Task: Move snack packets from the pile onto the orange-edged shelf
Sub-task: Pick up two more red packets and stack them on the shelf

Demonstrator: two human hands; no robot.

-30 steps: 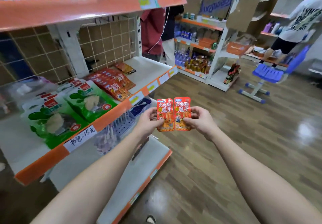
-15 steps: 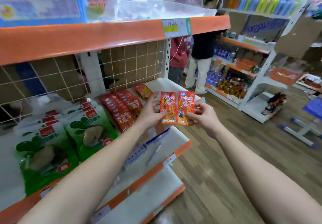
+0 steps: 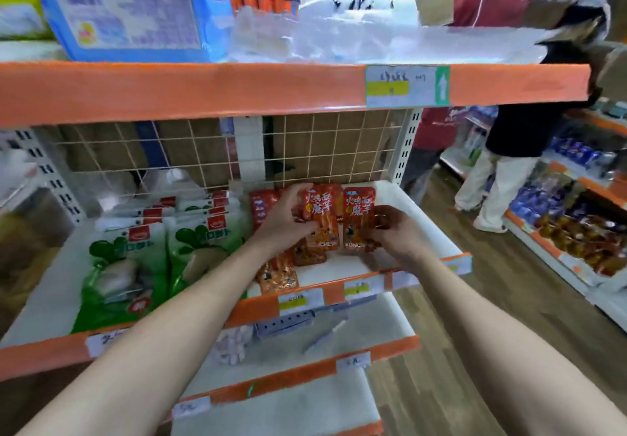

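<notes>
left hand (image 3: 288,223): centre of frame, fingers curled round the left edge of left packet (image 3: 322,217), grasping it.
right hand (image 3: 398,237): just right of centre, pinching right packet (image 3: 359,218) at its lower right side; fingertips smeared by blur.
packets location: both held side by side, upright, faces to camera, over the right part of the orange-edged shelf (image 3: 258,310); can't tell if their bottoms touch the board.
already shelved: row of same red packets (image 3: 276,274) lying overlapped, just left of and below the held pair; green bags (image 3: 118,266) at lower left.
handling: judged light, thin, soft foil pouches; glossy, so likely slippery and prone to flop or slide over each other; probably not fragile.
where to hold: side seams or top edge, thumb on the face, fingers behind; lay flat, don't drop.
hidden: source pile not in view; packet backs and the grip behind them unseen; left packet's left edge covered by fingers.
cut off: both arms run out at frame bottom; shelf's left end runs out of frame.
hard to read: whole frame motion-blurred; price tags (image 3: 298,300) and small print on packets unreadable.
</notes>
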